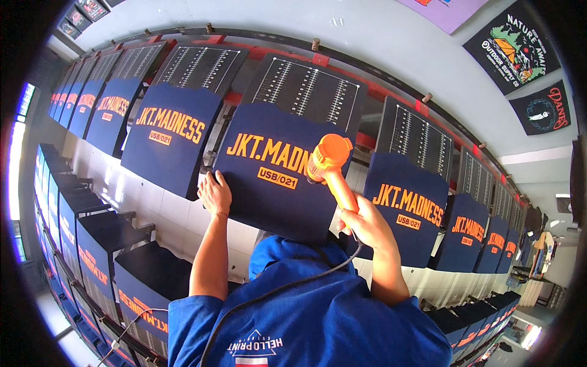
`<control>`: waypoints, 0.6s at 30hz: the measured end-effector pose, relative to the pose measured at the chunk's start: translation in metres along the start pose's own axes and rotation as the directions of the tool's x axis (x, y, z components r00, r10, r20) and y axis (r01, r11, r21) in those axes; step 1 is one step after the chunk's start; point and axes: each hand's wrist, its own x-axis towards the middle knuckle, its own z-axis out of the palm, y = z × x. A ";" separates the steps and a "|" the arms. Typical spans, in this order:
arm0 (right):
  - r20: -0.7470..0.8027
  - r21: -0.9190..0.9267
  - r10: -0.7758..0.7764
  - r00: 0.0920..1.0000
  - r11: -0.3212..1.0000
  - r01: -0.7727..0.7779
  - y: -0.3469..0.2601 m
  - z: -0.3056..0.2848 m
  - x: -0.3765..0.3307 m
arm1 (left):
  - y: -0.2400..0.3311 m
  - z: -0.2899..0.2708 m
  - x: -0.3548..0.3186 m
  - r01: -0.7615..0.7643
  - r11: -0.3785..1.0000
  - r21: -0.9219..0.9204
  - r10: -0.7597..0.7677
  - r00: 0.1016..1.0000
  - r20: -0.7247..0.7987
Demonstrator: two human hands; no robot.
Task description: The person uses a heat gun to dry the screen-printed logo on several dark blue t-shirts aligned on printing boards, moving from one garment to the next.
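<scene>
My right hand (365, 225) grips the handle of an orange heat gun (331, 166), its nozzle pointing down at the orange print on a navy shirt (263, 189) stretched over a black printing board (306, 92) in front of me. My left hand (214, 192) lies flat on the left edge of that same shirt, fingers spread, holding nothing. The gun's grey cord (287, 284) runs down across my blue shirt.
A long row of boards with navy printed shirts (171, 137) curves away to both sides (406, 211). A second row of boards (98, 251) stands at lower left. Dark shirts hang on the wall (516, 49) at upper right.
</scene>
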 end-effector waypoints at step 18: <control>0.002 0.013 -0.004 1.000 1.000 0.004 0.012 -0.019 -0.016 | 0.002 -0.001 0.000 0.013 1.000 -0.003 -0.013 0.999 -0.030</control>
